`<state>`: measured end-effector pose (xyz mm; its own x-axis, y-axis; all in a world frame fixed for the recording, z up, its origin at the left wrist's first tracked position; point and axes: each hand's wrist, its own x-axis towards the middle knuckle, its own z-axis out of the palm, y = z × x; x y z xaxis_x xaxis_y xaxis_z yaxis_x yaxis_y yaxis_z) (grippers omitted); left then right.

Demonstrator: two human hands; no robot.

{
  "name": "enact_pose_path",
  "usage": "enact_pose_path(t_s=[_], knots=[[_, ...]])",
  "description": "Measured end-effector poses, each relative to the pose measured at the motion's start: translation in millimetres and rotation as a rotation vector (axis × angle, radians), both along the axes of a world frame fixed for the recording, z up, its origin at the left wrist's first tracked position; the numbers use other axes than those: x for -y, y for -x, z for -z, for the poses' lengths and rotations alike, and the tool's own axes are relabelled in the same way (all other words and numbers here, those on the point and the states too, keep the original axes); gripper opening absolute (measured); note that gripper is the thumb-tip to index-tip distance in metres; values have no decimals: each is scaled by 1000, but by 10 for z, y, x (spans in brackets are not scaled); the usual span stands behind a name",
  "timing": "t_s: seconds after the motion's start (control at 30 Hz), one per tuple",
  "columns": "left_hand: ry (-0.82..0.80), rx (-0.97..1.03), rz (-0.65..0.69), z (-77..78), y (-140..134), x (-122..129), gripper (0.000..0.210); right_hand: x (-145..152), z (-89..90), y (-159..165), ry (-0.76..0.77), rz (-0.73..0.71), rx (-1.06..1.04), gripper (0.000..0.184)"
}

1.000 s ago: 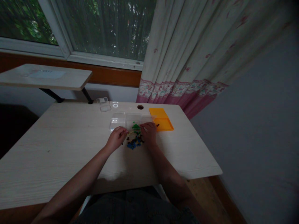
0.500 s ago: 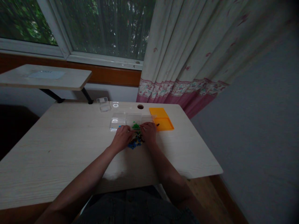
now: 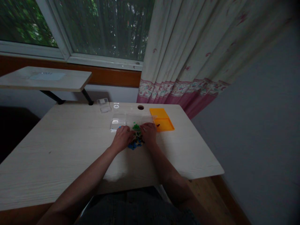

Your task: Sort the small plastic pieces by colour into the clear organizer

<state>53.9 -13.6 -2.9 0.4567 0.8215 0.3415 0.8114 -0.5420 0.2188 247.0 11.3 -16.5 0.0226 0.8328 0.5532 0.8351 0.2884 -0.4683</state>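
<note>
A small pile of tiny pieces (image 3: 134, 144), blue, black and yellowish, lies on the table between my hands. At its left edge my left hand (image 3: 122, 137) bends down with curled fingers, closed on something I cannot make out. Across the pile, my right hand (image 3: 149, 132) is also closed, its fingertips near the green pieces (image 3: 136, 127); what they hold is too small to see. Those green pieces sit in a clear plastic box (image 3: 118, 122) with compartments, just beyond the pile. A few blue bits show by its left compartment. My right hand hides part of the box.
An open orange case (image 3: 167, 124) with a small dark piece (image 3: 158, 125) in it stands right of the clear box. A small open clear box (image 3: 105, 108) is at the back, near a raised shelf (image 3: 77, 78). A round cable hole (image 3: 140, 107) pierces the table (image 3: 70, 150).
Both hands stay in nearly the same place, with only slight finger movement. The view has shifted very slightly.
</note>
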Motion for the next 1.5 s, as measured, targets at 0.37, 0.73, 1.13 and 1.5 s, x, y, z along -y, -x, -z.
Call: enact_pose_path(t_s=[0.37,0.73,1.13,1.5], knots=[[-5,49,-12,15,13,6,18,-14,38,-16,4,-29,13,12],[4,43,-74,-30,42,4,20,9,-1,-17,-10,-22,19,9],[-19,-23,-67,-60,4,20,13,10,5,-4,-7,-17,-3,11],[-8,12,-47,-14,-3,2,11,-10,31,-19,11,-2,19,12]])
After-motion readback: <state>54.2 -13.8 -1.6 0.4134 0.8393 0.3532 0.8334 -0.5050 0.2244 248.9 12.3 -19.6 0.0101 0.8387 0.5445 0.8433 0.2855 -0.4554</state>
